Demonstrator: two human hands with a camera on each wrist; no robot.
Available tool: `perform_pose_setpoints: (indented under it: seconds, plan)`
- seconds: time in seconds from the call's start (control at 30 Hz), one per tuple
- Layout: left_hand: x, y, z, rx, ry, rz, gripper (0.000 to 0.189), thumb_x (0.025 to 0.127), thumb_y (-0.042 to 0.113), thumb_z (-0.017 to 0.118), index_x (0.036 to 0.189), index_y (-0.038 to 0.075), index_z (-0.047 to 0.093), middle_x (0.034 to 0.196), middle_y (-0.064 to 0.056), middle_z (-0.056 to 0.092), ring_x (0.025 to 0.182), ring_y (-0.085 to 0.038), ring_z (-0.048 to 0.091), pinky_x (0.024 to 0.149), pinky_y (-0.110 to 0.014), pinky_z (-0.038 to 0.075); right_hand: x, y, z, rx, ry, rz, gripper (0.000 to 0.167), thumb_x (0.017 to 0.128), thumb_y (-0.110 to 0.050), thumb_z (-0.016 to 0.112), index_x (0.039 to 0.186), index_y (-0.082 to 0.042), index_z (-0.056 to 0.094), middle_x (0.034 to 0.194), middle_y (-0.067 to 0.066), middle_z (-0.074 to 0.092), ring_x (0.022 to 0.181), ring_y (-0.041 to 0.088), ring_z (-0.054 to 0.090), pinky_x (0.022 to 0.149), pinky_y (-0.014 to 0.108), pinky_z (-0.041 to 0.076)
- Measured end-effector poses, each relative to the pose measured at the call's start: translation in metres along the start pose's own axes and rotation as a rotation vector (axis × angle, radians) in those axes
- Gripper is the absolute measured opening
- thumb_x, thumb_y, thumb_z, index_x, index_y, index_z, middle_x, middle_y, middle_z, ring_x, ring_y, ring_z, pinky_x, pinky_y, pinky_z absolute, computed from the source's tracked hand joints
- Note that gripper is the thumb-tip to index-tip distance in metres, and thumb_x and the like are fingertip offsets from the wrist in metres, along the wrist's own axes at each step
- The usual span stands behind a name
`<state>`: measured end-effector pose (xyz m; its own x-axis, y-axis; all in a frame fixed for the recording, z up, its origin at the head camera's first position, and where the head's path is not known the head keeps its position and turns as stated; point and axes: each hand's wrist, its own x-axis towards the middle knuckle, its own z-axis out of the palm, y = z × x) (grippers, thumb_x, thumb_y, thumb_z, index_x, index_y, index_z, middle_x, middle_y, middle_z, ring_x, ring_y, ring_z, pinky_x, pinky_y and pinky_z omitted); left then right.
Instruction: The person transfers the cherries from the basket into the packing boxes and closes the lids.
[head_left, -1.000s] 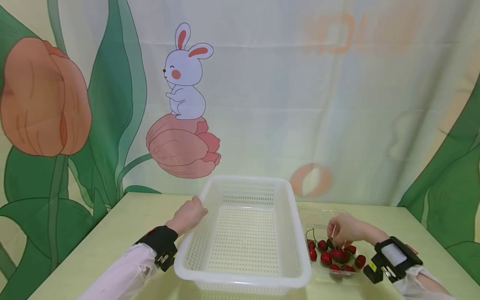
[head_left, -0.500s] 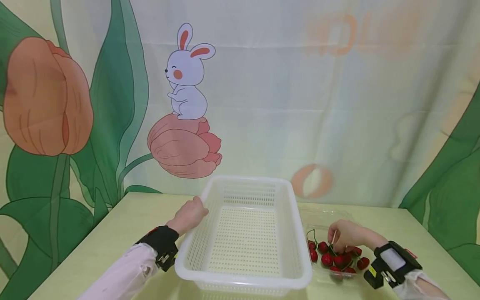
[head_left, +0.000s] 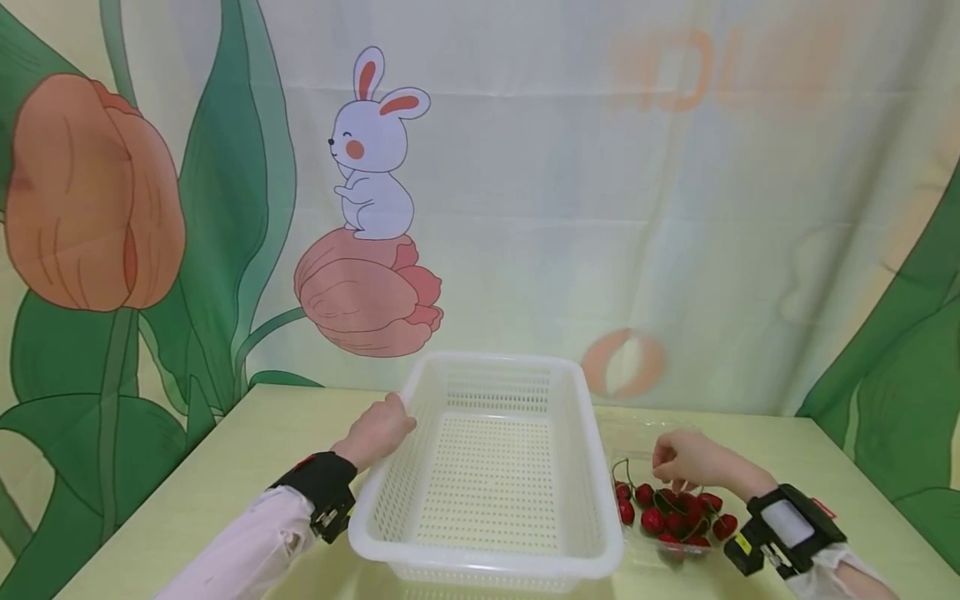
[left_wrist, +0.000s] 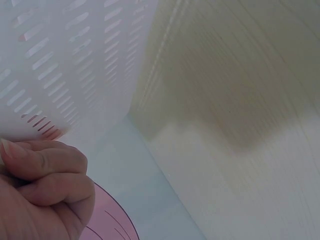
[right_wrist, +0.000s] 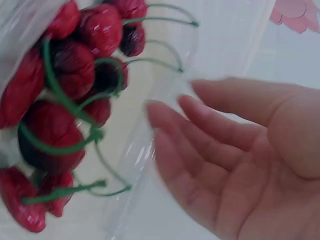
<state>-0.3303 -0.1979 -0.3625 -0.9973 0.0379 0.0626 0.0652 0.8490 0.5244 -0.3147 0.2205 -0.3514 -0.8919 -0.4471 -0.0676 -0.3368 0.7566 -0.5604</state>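
A white slotted plastic basket [head_left: 487, 483] stands at the middle of the table, its inside bare. My left hand [head_left: 380, 429] grips its left rim, and the left wrist view shows the curled fingers [left_wrist: 55, 167] against the slotted wall. To the right of the basket, several dark red cherries [head_left: 678, 510] with green stems lie in a clear plastic box [head_left: 637, 425]. Over the far part of those cherries hovers my right hand [head_left: 692, 460]. In the right wrist view its fingers [right_wrist: 192, 145] are loosely bent beside the cherry stems, with nothing between them and the thumb.
The pale yellow table [head_left: 285, 433] meets a printed curtain [head_left: 510, 208] at the back, showing a rabbit and tulips. The basket's right rim stands close beside the cherry box. A black camera strap [head_left: 787, 525] sits on my right wrist.
My right hand has risen slightly from among the cherries and its fingers have loosened, so more of the fruit shows. The left hand and basket have stayed put.
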Motion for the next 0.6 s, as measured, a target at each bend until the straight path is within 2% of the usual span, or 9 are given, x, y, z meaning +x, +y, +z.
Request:
perform_pose_setpoints:
  seconds: [0.1,0.2,0.27,0.4,0.6]
  plan:
    - [0.0,0.0,0.0,0.005,-0.001,0.001,0.035,0.09,0.014,0.05,0.107,-0.013,0.036,0.077,-0.014,0.046,0.064,-0.023,0.051,0.055,-0.034,0.043,0.003,-0.01,0.002,0.026,0.082,-0.027,0.014,0.089,-0.015,0.057,0.081,-0.003,0.056,0.066,0.004,0.054,0.056,0.02,0.055,0.052,0.033,0.047]
    - [0.0,0.0,0.0,0.003,-0.002,0.008,0.035,0.09,0.014,0.05,0.107,-0.013,0.037,0.076,-0.014,0.046,0.064,-0.023,0.051,0.056,-0.034,0.043,0.005,-0.02,0.006,0.078,0.118,-0.021,0.025,0.09,-0.026,0.055,0.083,-0.003,0.058,0.065,0.004,0.055,0.057,0.021,0.056,0.053,0.033,0.048]
    - [0.0,0.0,0.0,0.006,-0.002,0.015,0.035,0.09,0.014,0.051,0.106,-0.014,0.037,0.076,-0.014,0.046,0.063,-0.024,0.051,0.056,-0.035,0.043,0.006,-0.025,0.01,0.13,0.102,-0.032,0.031,0.091,-0.031,0.053,0.087,-0.001,0.058,0.065,0.005,0.056,0.057,0.022,0.057,0.053,0.033,0.048]
    - [0.0,0.0,0.001,0.01,0.005,0.021,0.034,0.09,0.014,0.05,0.105,-0.013,0.038,0.075,-0.014,0.046,0.063,-0.024,0.051,0.055,-0.035,0.043,0.008,-0.033,0.02,0.286,0.019,-0.026,0.039,0.092,-0.035,0.051,0.093,0.003,0.057,0.067,0.01,0.057,0.058,0.026,0.057,0.053,0.034,0.048]
    - [0.0,-0.001,0.0,-0.001,0.003,0.033,0.034,0.09,0.013,0.049,0.106,-0.014,0.037,0.076,-0.015,0.046,0.063,-0.023,0.05,0.056,-0.035,0.042,0.013,-0.038,0.033,0.472,-0.061,0.016,0.043,0.092,-0.037,0.048,0.1,0.004,0.057,0.068,0.01,0.059,0.055,0.019,0.058,0.053,0.032,0.048]
